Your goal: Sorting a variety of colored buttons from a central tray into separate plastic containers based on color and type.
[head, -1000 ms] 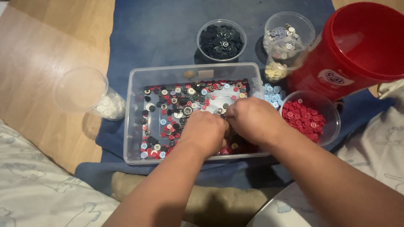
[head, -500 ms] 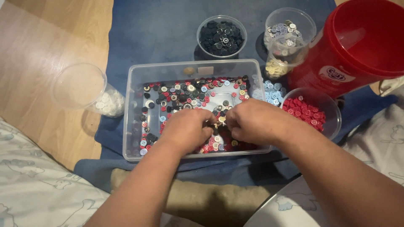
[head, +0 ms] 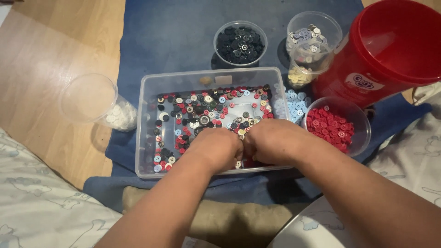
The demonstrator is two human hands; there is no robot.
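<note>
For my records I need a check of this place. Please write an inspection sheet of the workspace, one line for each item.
Surface: blue mat on wooden floor.
Job's things: clear tray of mixed buttons.
Clutter: cup of black buttons, red buttons, white buttons, red bucket.
Grippers: left hand and right hand in the tray, fingers curled among buttons.
Cables: nothing seen.
Surroundings: pale patterned cloth.

- Home, prob. bedroom or living rm – work done on the floor, no bench.
- Wood-look laminate floor (head: 55, 59) w/ blue rug (head: 170, 41) on top.
- Pale printed bedding (head: 36, 206) at both sides.
- Household plastic tubs: clear bin (head: 143, 133) of mixed buttons, red bucket (head: 390, 50), small cups of sorted buttons.
</note>
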